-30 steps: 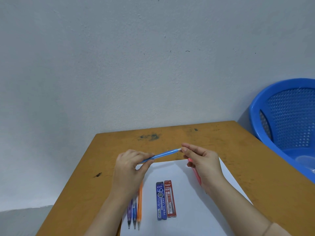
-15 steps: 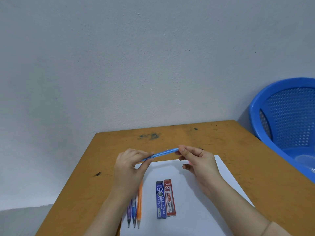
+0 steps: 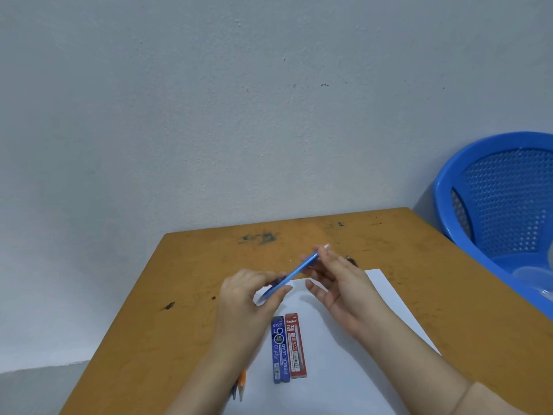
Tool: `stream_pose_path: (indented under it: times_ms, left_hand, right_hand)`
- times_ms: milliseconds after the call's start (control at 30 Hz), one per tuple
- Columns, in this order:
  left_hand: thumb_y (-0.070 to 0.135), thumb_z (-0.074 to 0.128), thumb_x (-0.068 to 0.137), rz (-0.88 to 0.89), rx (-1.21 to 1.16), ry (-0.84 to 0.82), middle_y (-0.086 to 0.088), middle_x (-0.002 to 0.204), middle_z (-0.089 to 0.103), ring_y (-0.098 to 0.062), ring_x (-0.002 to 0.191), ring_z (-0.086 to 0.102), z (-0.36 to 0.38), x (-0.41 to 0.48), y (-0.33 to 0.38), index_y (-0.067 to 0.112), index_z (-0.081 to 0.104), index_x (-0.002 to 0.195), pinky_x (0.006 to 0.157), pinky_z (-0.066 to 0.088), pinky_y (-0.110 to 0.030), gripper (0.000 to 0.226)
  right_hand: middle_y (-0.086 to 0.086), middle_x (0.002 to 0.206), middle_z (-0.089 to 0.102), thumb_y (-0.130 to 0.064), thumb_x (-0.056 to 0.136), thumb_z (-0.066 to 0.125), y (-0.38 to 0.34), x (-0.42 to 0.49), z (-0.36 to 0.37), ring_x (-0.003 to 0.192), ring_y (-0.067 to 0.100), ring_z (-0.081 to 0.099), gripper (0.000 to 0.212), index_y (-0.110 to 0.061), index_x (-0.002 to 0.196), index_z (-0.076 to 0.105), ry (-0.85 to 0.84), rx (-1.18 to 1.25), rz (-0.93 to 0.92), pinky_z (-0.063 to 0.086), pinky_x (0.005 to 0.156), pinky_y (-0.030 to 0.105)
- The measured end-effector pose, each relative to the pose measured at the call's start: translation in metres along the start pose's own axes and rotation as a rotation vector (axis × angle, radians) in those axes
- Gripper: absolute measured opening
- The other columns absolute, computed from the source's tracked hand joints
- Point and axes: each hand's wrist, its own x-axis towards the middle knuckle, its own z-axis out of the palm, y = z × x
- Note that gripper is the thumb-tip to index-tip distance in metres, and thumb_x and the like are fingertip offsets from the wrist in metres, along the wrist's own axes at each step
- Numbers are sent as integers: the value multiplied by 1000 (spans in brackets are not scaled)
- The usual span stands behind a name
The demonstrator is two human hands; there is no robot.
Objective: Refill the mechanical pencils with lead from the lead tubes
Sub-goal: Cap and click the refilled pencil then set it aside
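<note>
I read the left hand (image 3: pixel 248 298) as pinching the blue mechanical pencil (image 3: pixel 299 269) low on its barrel, near the writing end, so that it slants up and away above the white paper (image 3: pixel 374 295), white cap end highest. The right hand (image 3: pixel 344 289) is relaxed and spread, holding nothing I can make out; its fingers lie just behind the upper barrel, and I cannot tell whether they touch it. The blue lead tube (image 3: pixel 279 348) and red lead tube (image 3: pixel 295 345) lie side by side on the paper, near the spare pencils (image 3: pixel 241 381) that peek out under the left forearm. I judge the pencil light, stiff and rather slick, so I would keep the low pinch and take the cap end between two fingertips; the leads themselves should be brittle and want a gentle touch
</note>
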Motion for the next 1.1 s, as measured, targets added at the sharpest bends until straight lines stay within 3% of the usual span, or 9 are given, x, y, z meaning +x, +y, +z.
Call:
stream_pose_path:
  times_ms: [100, 200, 300, 467, 733, 1100]
  left_hand:
    - [22, 78, 76, -156, -135, -111, 23, 79, 67, -1, 83, 61, 1, -2, 11, 45, 68, 82, 76, 45, -18, 26]
    - [19, 76, 78, -295, -193, -196, 20, 77, 69, 4, 83, 59, 0, -2, 14, 40, 71, 78, 69, 40, -5, 21]
    - [27, 70, 83, -438, -332, -275, 14, 77, 72, -1, 77, 63, -1, -1, 19, 29, 75, 78, 66, 47, -11, 7]
    - [27, 49, 93, -668, -717, -284, -16, 74, 72, -19, 64, 68, 1, 3, 30, -4, 71, 83, 58, 52, -18, 39]
    - [39, 31, 97, -645, -753, -341, -17, 77, 73, -25, 70, 70, 0, 3, 25, -3, 72, 82, 63, 53, -18, 61]
    - [49, 30, 86, -640, -764, -352, -19, 76, 72, -26, 69, 69, 0, 4, 21, -5, 72, 81, 61, 52, -19, 68]
  right_hand:
    - [10, 91, 72, -27, 97, 47, -4, 3, -1, 84, 21, 70, 19, -18, 105, 62, -48, 211, 34, 54, 77, 38]
    - [6, 72, 63, -31, 98, 46, -8, 6, -4, 69, 20, 65, 20, -20, 99, 62, -98, 432, 81, 56, 73, 38]
    - [2, 62, 42, -33, 96, 43, -9, 8, -7, 55, 14, 43, 23, -16, 89, 57, -143, 589, 104, 43, 65, 31]
    - [0, 59, 29, -49, 94, 39, -10, 12, -12, 52, 14, 29, 44, -14, 68, 47, -125, 645, 113, 30, 61, 29]
    - [-1, 57, 26, -43, 92, 38, -11, 13, -15, 49, 15, 29, 43, -15, 59, 42, -113, 682, 72, 29, 59, 29]
    - [0, 58, 25, -40, 93, 37, -12, 13, -15, 51, 15, 27, 41, -15, 60, 39, -81, 716, 53, 28, 58, 30]
